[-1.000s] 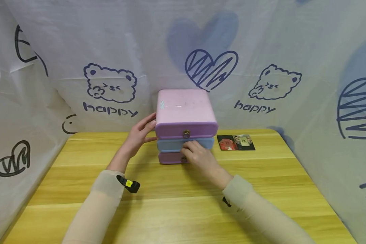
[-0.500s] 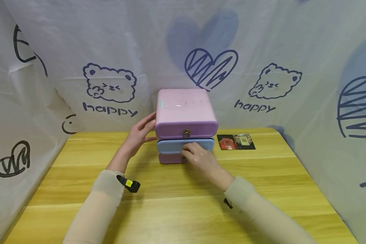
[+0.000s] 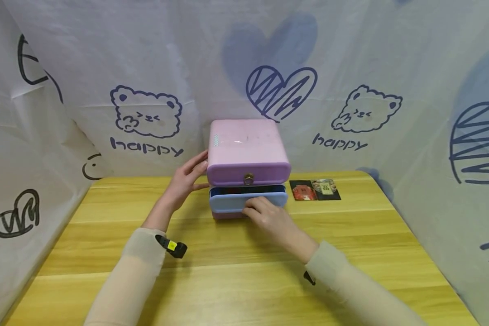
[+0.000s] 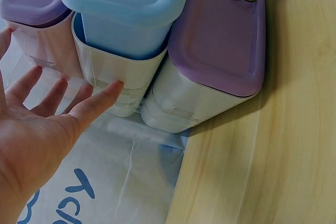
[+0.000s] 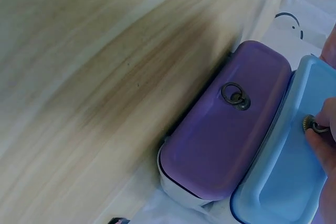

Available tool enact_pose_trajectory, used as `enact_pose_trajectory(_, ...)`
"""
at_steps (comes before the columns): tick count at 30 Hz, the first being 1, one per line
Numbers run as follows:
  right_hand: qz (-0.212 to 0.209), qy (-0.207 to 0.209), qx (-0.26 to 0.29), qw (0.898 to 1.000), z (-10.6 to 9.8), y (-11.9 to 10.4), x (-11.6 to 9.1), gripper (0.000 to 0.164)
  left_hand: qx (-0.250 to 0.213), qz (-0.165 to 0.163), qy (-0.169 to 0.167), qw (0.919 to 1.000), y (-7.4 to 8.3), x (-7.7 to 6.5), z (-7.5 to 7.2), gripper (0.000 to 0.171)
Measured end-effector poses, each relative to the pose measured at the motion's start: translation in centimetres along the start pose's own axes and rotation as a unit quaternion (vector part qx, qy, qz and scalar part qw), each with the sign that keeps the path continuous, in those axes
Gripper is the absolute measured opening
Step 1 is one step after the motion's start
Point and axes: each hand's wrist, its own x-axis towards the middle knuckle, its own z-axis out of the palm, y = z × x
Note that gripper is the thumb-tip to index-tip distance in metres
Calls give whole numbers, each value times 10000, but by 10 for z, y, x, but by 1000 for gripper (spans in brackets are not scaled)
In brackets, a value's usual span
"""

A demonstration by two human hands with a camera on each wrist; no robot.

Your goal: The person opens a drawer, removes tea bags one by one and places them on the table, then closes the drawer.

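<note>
A small three-tier drawer cabinet [image 3: 246, 140] with a pink top stands at the back of the table. Its middle blue drawer [image 3: 228, 202] is pulled partway out, showing a dark gap behind the front. My right hand [image 3: 270, 220] pinches that drawer's brass ring pull [image 5: 316, 124] between thumb and finger. Against the cabinet's left side, my left hand [image 3: 181, 185] rests with spread, straight fingers. The top purple drawer [image 3: 228, 174] and the bottom purple drawer [image 5: 226, 135] are closed, each with a ring pull. What lies inside the blue drawer is hidden by shadow.
Two small printed cards, one red and black [image 3: 303, 191] and one with a pale label [image 3: 327, 190], lie right of the cabinet on the wooden table [image 3: 228, 280]. A white printed cloth [image 3: 146, 59] hangs close behind and along both sides.
The blue drawer has slid out toward me, drawn by the right hand, and a gap has opened above its front. The left hand has stayed at the cabinet's side.
</note>
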Motion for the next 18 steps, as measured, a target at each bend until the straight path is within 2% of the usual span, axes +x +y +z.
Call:
enact_pose_trajectory(11,-156,-36,132,9998,-9,-9,-7,16,25,-92,45,9999,-2,0,0,64)
enact_pose_trajectory(18,-337,107,296,9989,-12,-15,-13,17,6,-61,51,10000,-3,1,0,63)
